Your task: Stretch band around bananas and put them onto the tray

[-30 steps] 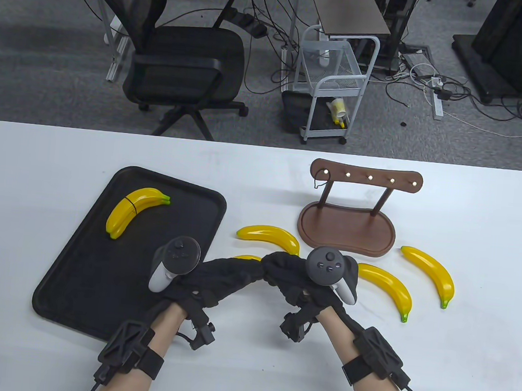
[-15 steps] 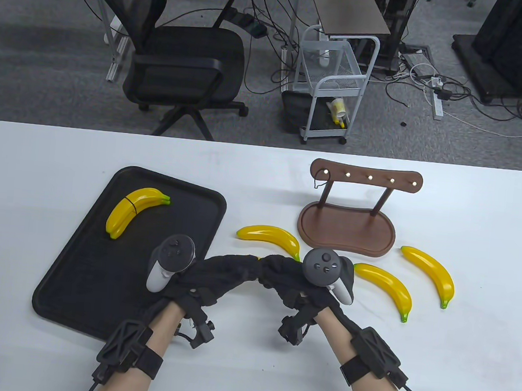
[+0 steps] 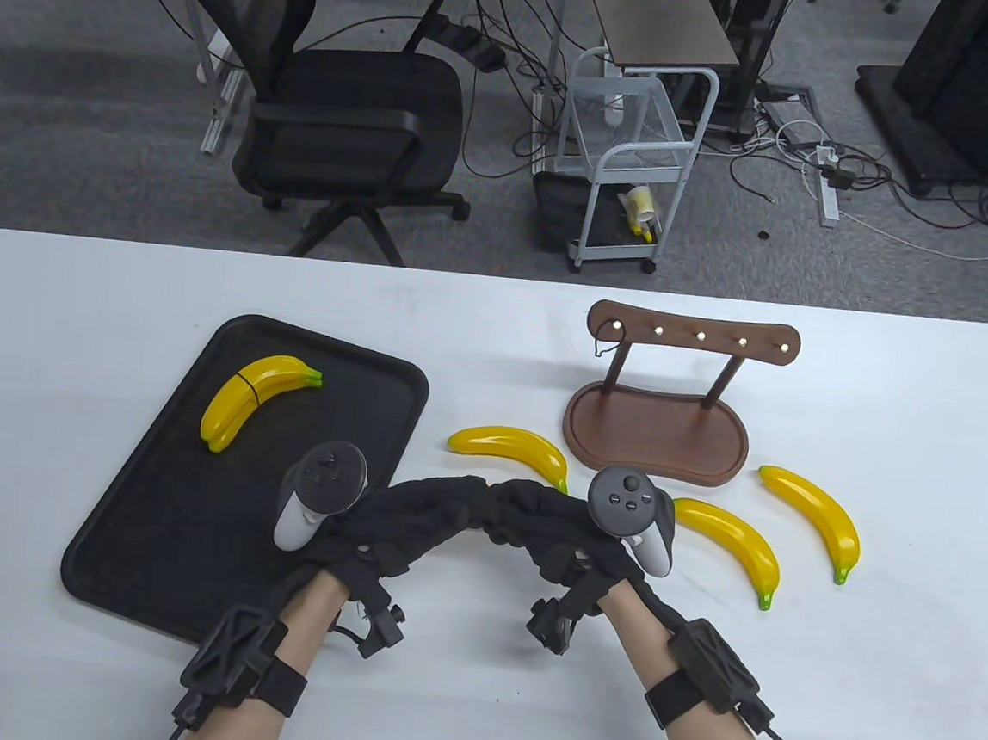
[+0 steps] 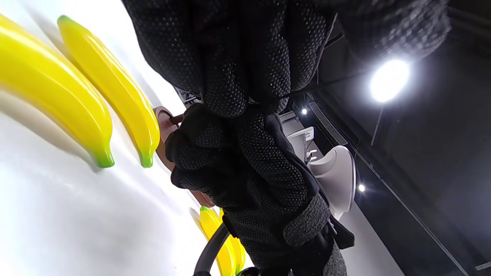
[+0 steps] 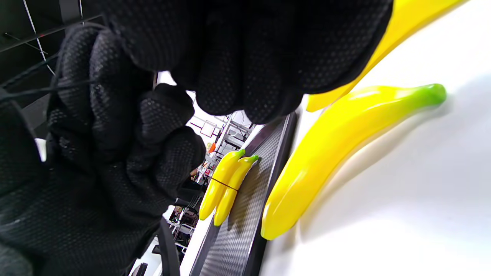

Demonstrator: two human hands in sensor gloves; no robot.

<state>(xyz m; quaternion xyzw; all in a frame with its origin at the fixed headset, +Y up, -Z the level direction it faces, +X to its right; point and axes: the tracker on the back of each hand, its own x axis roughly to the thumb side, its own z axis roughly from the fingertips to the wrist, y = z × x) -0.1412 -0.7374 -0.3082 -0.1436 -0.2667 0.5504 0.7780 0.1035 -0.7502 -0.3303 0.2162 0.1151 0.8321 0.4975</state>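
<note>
My left hand [image 3: 461, 497] and right hand [image 3: 521, 500] meet fingertip to fingertip right of the black tray [image 3: 143, 529]. Both hands have curled fingers that pinch a thin black band [image 5: 46, 89], seen as a taut line in the wrist views. Just beyond and below them lie two loose bananas, one [image 4: 50, 92] beside the other [image 4: 115, 92]; from above only the farther banana [image 3: 509, 446] shows. A banded pair of bananas [image 3: 254, 396] lies on the tray's far half.
Two more loose bananas [image 3: 729, 546] [image 3: 818, 519] lie right of my right hand. A brown wooden peg rack [image 3: 657, 427] stands behind them, with a spare band [image 3: 604, 342] hanging from its left peg. The table's front edge is near my wrists.
The yellow banana tip that showed between my hands a second ago is now covered by them. The right hand's tracker has shifted slightly right; the hands stay joined.
</note>
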